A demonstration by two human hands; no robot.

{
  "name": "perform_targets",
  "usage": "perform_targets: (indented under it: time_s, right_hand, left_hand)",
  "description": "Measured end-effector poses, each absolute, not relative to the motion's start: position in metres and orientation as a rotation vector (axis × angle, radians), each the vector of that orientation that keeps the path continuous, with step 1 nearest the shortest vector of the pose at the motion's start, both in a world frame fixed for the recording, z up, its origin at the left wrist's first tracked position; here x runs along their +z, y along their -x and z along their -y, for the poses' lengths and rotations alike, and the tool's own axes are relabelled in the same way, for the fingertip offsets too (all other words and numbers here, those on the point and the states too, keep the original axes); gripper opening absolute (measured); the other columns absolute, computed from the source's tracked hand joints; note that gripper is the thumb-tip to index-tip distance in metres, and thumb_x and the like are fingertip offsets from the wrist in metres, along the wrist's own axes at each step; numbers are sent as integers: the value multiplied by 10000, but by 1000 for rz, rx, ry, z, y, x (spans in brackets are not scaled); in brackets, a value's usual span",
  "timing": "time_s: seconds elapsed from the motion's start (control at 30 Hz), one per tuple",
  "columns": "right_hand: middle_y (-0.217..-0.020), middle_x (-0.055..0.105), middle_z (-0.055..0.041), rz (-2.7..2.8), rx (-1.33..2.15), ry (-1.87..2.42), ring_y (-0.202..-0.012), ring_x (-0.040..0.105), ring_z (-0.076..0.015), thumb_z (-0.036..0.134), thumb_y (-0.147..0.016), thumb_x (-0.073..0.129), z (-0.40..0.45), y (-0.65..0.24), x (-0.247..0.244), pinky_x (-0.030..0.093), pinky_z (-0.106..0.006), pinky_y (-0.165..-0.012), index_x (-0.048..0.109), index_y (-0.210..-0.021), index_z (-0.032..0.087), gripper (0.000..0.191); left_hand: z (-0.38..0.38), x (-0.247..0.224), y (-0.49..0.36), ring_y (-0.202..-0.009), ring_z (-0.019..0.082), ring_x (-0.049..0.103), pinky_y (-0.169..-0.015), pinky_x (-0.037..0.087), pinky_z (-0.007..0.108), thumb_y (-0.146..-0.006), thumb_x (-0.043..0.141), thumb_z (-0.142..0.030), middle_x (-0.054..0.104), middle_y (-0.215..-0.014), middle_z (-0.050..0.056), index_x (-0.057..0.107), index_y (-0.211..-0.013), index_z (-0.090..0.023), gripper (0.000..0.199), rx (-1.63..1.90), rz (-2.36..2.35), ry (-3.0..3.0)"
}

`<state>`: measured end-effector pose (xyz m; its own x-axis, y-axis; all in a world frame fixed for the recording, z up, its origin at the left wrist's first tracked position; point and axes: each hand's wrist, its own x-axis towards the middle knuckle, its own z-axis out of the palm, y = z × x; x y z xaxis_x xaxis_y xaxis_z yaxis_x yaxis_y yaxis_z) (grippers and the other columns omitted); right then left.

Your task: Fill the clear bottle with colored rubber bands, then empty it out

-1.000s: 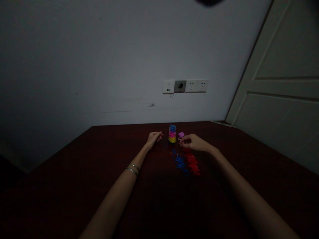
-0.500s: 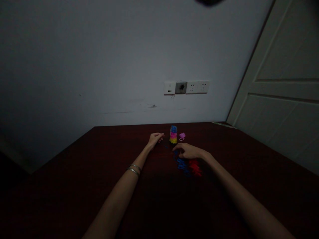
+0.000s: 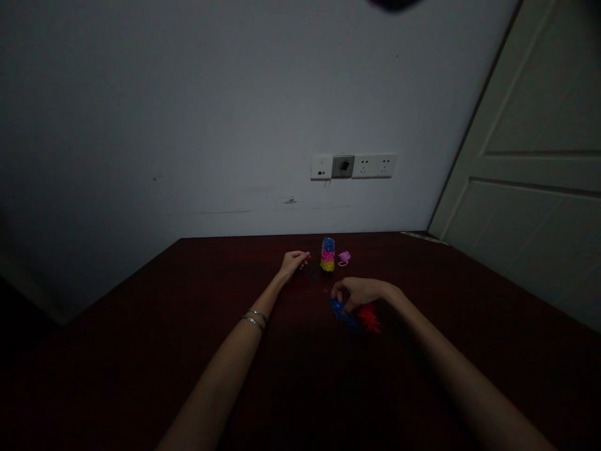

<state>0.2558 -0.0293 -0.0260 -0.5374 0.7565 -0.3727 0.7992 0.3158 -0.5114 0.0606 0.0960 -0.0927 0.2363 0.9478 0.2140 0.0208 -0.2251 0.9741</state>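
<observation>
My left hand (image 3: 294, 262) rests on the dark red table, its fingers curled together in a pinch; what they hold, if anything, is too small to name. Right of it stands a clear container (image 3: 328, 254) showing blue, pink and yellow layers. My right hand (image 3: 352, 293) reaches down over a pile of blue pieces (image 3: 345, 316), fingertips touching them; whether it grips any is unclear. A heap of red pieces (image 3: 369, 319) lies beside the blue ones, just below my right wrist. A small dark blue bit (image 3: 313, 276) lies near my left hand.
A small pink object (image 3: 344, 257) with a loop lies right of the container. Behind the table (image 3: 225, 257) rises a pale wall with a row of sockets (image 3: 374, 165). A panelled door (image 3: 526, 163) stands at the right.
My right hand has moved toward me, down onto the blue pile, with its fingers drawn closer together. My left hand has hardly moved.
</observation>
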Motion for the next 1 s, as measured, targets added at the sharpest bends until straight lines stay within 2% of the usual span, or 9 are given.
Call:
perform_targets:
  time_s: [0.23, 1.0]
  right_hand:
    - [-795, 622, -22, -2492, -1003, -1482, -620, 538, -98, 125, -577, 587, 26, -256, -31, 382, -179, -516, 635, -906, 132, 332]
    - [-617, 562, 0, -2718, -1166, -1519, -536, 466, -89, 143, -596, 531, 25, -256, -35, 356, -199, -491, 665, -829, 105, 272]
  left_hand:
    - [-96, -93, -61, -429, 50, 390, -425, 273, 193, -647, 629, -453, 521, -517, -9, 646, -681, -108, 347, 1164, -944, -1492]
    - [-93, -91, -61, -441, 54, 394, -440, 286, 196, -651, 611, -473, 525, -519, -5, 642, -672, -105, 370, 1165, -950, -1507]
